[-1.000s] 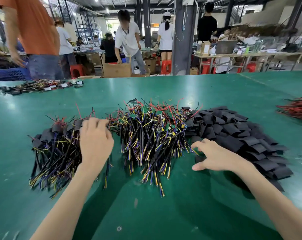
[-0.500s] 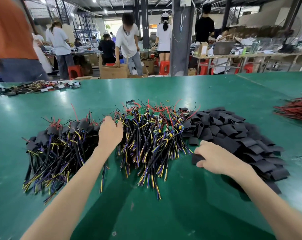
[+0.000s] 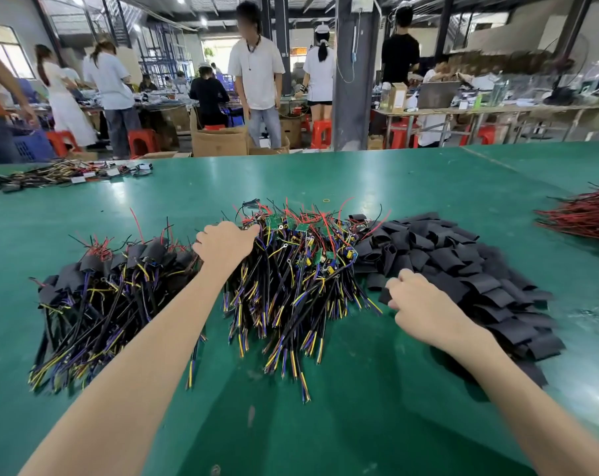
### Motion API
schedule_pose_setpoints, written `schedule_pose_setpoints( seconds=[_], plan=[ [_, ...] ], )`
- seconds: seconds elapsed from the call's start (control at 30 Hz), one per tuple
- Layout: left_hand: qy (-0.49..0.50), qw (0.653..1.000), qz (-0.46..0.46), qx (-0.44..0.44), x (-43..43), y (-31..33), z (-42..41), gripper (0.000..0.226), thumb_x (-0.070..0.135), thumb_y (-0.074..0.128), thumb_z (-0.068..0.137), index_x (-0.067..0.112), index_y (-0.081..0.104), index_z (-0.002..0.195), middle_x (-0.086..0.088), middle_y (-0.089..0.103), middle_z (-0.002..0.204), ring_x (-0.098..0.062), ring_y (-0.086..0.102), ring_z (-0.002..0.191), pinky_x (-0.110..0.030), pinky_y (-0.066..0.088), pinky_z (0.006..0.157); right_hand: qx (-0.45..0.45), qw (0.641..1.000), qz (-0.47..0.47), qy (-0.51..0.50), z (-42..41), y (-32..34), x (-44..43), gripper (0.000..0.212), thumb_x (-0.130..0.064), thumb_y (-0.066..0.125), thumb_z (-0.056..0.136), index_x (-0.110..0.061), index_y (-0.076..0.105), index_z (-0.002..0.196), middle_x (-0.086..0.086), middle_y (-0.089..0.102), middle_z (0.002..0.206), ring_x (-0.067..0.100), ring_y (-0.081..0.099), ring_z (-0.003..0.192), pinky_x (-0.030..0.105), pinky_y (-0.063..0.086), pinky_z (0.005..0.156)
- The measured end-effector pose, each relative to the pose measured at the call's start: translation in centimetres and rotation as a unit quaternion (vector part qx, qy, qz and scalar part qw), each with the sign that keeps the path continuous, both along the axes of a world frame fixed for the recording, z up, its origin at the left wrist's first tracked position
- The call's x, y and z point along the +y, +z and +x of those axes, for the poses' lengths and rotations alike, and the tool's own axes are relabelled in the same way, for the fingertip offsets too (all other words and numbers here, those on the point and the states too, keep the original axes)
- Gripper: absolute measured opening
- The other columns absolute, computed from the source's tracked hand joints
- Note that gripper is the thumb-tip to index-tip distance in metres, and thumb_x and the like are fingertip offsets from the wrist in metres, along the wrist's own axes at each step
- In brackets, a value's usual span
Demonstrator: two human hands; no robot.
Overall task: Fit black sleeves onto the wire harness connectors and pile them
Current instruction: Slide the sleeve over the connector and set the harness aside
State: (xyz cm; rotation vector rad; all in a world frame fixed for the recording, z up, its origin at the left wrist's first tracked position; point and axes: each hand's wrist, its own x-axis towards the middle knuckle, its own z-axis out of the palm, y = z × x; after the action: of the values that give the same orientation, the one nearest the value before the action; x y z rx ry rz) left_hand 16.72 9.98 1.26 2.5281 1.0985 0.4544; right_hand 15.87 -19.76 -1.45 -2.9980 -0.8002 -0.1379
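Three piles lie on the green table [image 3: 325,424]. At the left is a pile of sleeved wire harnesses [image 3: 95,290]. In the middle is a pile of bare harnesses [image 3: 301,269] with small green boards and multicoloured wires. At the right is a heap of flat black sleeves [image 3: 463,262]. My left hand [image 3: 224,245] lies on the upper left of the middle pile, with its fingers curled down among the wires and hidden. My right hand [image 3: 421,307] is at the near left edge of the sleeve heap, its fingers closed on one black sleeve [image 3: 383,297].
A bundle of red and black wires [image 3: 583,218] lies at the right edge. More harnesses with white tags [image 3: 68,173] lie at the far left. Beyond the table stand several people, cardboard boxes [image 3: 219,142], red stools and a grey pillar [image 3: 354,73].
My left hand has moved right, from the sleeved pile onto the top of the middle pile. My right hand's fingers have closed on a sleeve at the heap's edge.
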Motion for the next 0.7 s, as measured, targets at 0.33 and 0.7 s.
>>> schedule_pose_setpoints(
  seconds=[0.33,0.7],
  plan=[
    [-0.005,0.978,-0.126,-0.165,-1.8,2.8,0.1,0.015,0.012,0.065,0.074,-0.001,0.062,0.080,-0.024,0.066,0.093,-0.037,0.064,0.088,-0.037,0.051,0.078,-0.085,0.995,0.042,-0.030,0.5,0.7,-0.2,0.035,-0.008,0.047,0.086,-0.005,0.042,0.120,0.012,0.039,0.118,0.028,0.040,0.107,0.030,0.032,0.090],
    [-0.214,0.671,-0.622,-0.342,-3.0,11.6,-3.8,0.020,-0.006,0.034,0.091,-0.006,0.053,0.098,-0.010,0.051,0.086,-0.008,0.047,0.061,-0.014,0.039,0.046,-0.087,0.995,0.041,-0.019,0.3,0.8,0.1,0.028,-0.007,0.043,0.087,-0.004,0.049,0.115,0.011,0.044,0.121,0.028,0.037,0.110,0.033,0.030,0.096]
  ],
)
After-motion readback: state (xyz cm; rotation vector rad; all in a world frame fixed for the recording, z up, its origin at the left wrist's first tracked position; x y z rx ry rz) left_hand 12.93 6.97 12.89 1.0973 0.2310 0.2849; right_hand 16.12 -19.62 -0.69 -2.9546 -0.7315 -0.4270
